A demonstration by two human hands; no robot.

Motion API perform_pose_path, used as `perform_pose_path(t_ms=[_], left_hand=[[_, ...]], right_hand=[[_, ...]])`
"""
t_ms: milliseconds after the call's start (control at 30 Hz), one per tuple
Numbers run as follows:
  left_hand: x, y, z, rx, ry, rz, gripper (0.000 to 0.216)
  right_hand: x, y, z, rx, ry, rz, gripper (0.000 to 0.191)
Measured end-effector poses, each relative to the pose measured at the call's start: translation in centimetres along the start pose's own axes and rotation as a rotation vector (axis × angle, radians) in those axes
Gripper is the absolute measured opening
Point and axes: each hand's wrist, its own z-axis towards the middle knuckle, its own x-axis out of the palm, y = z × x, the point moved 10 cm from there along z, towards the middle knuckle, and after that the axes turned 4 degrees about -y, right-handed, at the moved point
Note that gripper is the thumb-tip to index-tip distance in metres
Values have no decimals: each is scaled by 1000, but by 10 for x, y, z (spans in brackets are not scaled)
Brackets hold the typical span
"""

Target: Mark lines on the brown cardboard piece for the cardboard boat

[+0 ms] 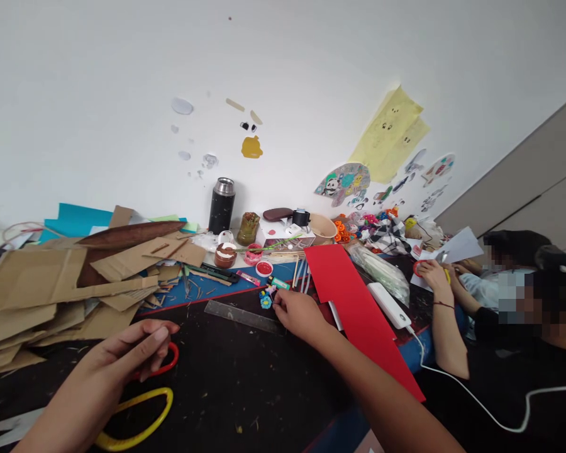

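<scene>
My right hand is closed in a pinch at the middle of the table, with its fingertips at a small blue flower trinket with a yellow centre. Beneath and beside that hand lies a clear ruler. Nearer to me on the left, my left hand hovers with thumb and fingers curled together; whatever is between them is hidden. Under it are scissors, with a yellow handle loop and a red handle loop showing; grey blades reach to the left edge.
Cardboard pieces are heaped at left. A black flask, jars and a glue stick stand or lie along the wall. Red card and a white corded device lie at right. Another person's hand works beyond.
</scene>
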Motion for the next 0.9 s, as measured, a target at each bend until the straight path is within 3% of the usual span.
perform_pose_path(t_ms=[333, 600, 900], left_hand=[[3, -8, -5, -5, -13, -3, 88], [3, -6, -4, -19, -11, -6, 92], [3, -9, -6, -10, -18, 2, 91]], right_hand=[[-19, -18, 3, -20, -56, -38, 14], [-10, -24, 7, -39, -40, -71, 16], [-20, -30, 10, 10, -44, -113, 19]])
